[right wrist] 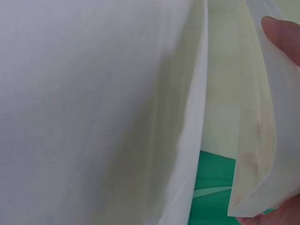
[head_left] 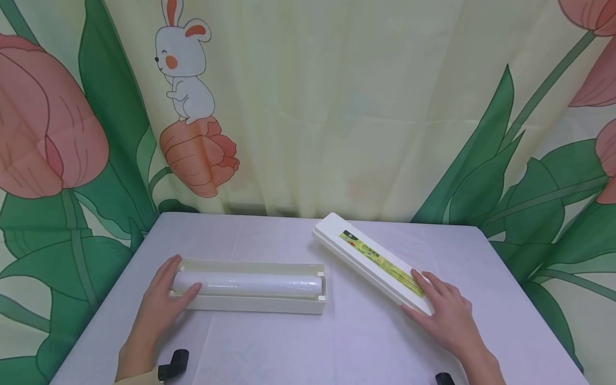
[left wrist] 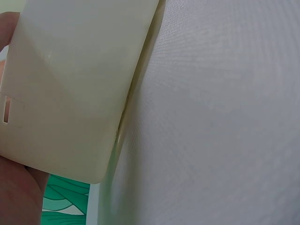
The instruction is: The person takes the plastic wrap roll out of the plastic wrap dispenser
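An uncovered white cling film box point(head_left: 255, 305) sits on the left half of the table, a roll of cling film point(head_left: 250, 283) lying inside it. My left hand point(head_left: 166, 299) grips the box by its left end, thumb at the front and fingers at the back. The left wrist view shows the box's smooth outer wall point(left wrist: 79, 84) close up. On the right, my right hand point(head_left: 447, 313) holds the near end of the long white lid point(head_left: 370, 262), which slants away to the far left. In the right wrist view the lid's hollow underside point(right wrist: 255, 136) shows, with the thumb on its side.
A white cloth covers the table point(head_left: 289, 347). Behind it hangs a curtain point(head_left: 337, 107) printed with tulips, leaves and a rabbit. A yellow-green label point(head_left: 380, 262) runs along the lid's top. Black wrist mounts point(head_left: 175, 363) show at the bottom edge.
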`<state>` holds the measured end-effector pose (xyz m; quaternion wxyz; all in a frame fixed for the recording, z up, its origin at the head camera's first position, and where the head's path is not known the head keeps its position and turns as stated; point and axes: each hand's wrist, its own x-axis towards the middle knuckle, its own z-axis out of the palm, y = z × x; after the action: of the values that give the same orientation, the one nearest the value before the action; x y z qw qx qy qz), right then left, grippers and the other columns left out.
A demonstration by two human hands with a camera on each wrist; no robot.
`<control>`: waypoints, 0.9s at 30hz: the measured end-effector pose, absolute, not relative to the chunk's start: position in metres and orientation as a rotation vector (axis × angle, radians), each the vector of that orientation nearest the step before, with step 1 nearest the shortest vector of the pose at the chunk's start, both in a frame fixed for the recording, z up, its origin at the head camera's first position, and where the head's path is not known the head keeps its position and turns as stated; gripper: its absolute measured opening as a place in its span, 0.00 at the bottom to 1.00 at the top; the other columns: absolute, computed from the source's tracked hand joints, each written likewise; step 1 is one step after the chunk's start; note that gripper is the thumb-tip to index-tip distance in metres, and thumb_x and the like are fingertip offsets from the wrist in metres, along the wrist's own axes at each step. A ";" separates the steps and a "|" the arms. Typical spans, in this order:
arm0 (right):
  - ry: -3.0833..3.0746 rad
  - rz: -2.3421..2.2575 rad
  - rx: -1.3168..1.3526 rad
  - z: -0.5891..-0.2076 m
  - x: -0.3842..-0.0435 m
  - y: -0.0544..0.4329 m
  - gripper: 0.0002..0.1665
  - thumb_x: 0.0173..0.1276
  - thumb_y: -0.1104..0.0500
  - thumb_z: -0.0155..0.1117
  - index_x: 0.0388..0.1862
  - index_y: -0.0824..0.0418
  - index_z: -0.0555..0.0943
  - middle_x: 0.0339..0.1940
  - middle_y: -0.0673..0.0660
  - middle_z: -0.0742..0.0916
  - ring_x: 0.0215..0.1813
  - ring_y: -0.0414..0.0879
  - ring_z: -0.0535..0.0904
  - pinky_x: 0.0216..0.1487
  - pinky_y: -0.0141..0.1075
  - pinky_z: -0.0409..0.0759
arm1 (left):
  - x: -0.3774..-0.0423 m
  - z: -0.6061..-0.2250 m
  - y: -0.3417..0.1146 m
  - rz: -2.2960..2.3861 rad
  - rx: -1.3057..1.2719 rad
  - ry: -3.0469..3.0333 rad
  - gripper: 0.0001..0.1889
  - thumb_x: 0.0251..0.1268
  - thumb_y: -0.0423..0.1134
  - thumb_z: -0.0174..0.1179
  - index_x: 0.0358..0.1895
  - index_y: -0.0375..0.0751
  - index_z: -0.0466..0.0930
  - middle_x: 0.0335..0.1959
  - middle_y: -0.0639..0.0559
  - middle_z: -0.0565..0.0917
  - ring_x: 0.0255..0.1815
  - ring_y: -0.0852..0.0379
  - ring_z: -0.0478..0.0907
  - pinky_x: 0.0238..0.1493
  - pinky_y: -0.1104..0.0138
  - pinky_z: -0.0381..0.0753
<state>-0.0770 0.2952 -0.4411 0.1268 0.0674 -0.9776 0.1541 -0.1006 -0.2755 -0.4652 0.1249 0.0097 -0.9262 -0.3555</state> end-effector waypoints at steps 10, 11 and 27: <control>-2.881 0.435 0.146 -0.448 -0.072 0.306 0.49 0.61 0.33 0.71 0.75 0.54 0.69 0.69 0.65 0.74 0.61 0.71 0.68 0.45 0.67 0.68 | -0.101 -0.465 -0.275 -1.044 0.039 -2.699 0.45 0.66 0.54 0.66 0.78 0.35 0.56 0.77 0.33 0.57 0.74 0.28 0.55 0.65 0.29 0.59; -2.881 0.432 0.144 -0.448 -0.071 0.308 0.49 0.61 0.33 0.71 0.75 0.54 0.69 0.69 0.65 0.74 0.61 0.71 0.68 0.44 0.67 0.68 | -0.101 -0.465 -0.275 -1.044 0.040 -2.700 0.45 0.66 0.54 0.66 0.78 0.35 0.55 0.77 0.33 0.57 0.74 0.28 0.55 0.65 0.29 0.59; -3.016 0.413 0.028 -0.451 -0.064 0.319 0.53 0.63 0.27 0.64 0.78 0.56 0.65 0.69 0.68 0.71 0.61 0.73 0.66 0.45 0.70 0.66 | -0.100 -0.462 -0.273 -1.044 0.062 -2.711 0.46 0.66 0.54 0.67 0.79 0.36 0.54 0.77 0.33 0.57 0.75 0.28 0.55 0.65 0.29 0.59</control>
<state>-0.0636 0.3187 -0.4512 0.0486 0.0093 -0.9895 0.1357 -0.0998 -0.2726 -0.4624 0.1178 0.0212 -0.9265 -0.3567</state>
